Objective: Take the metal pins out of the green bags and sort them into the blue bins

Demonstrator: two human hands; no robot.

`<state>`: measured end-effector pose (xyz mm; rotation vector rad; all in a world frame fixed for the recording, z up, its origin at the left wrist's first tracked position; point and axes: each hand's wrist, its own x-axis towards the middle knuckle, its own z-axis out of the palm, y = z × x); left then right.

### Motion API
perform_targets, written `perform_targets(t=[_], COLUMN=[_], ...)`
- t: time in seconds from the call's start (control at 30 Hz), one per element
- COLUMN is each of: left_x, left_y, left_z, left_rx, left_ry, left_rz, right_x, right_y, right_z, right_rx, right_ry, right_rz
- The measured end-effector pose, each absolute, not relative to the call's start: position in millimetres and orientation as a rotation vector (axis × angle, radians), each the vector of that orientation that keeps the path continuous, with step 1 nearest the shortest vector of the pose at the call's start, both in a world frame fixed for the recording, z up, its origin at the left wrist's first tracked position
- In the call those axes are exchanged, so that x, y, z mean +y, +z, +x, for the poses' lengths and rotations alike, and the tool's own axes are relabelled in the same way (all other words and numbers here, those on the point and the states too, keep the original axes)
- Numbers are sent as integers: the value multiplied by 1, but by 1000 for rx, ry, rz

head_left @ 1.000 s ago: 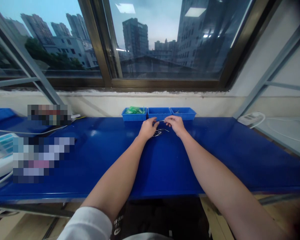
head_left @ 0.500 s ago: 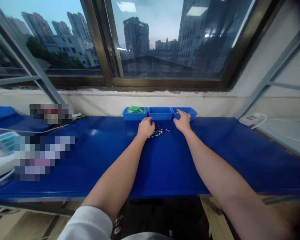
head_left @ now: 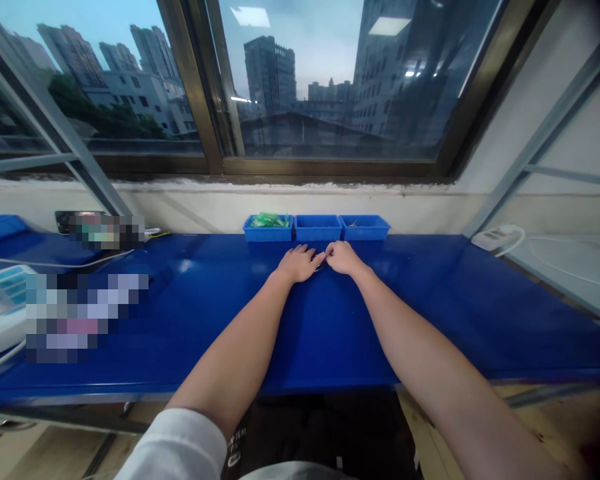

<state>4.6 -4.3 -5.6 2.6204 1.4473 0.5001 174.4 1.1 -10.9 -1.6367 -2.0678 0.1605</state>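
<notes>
On the blue table, my left hand (head_left: 299,264) lies with its fingers spread beside and partly over the small metal pins (head_left: 320,265), most of which are hidden. Close to its thumb, my right hand (head_left: 341,258) is closed with curled fingers over the same pile; what it pinches is too small to make out. Behind the hands stand three blue bins in a row. Green pieces (head_left: 270,220) fill the left bin (head_left: 269,235). Nothing shows inside the middle bin (head_left: 318,233). A few small metallic bits lie in the right bin (head_left: 365,233).
A white device (head_left: 3,307) and blurred items stand on the left of the table (head_left: 205,333). A white power strip (head_left: 497,236) with a cable lies at the right. Grey metal struts rise at both sides, before the window and wall.
My right hand has moved from the right bin down and left to the metal pins, and its fingers have closed. My left hand has spread over the pile and moved slightly right.
</notes>
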Motion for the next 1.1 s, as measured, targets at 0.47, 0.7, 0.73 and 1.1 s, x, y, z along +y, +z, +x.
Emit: perform_targets(t=[0.47,0.7,0.73,1.1], left_x=[-3,-4,-4,-4], left_y=[2,4,3,7], left_z=[6,5,5,1], left_rx=[1297,1192,1179,1288], left_ry=[875,1028,1044,930], left_rz=[2579,2465,2465,2583], right_x=[-3,-3,-3,-6], right_y=[-3,-2,-3,4], right_z=[175,178,178,175], right_rx=[-1935,-1695,-1674,-1555], right_ry=[479,850,901,869], right_rz=[-1339,-1148,-1126,-1124])
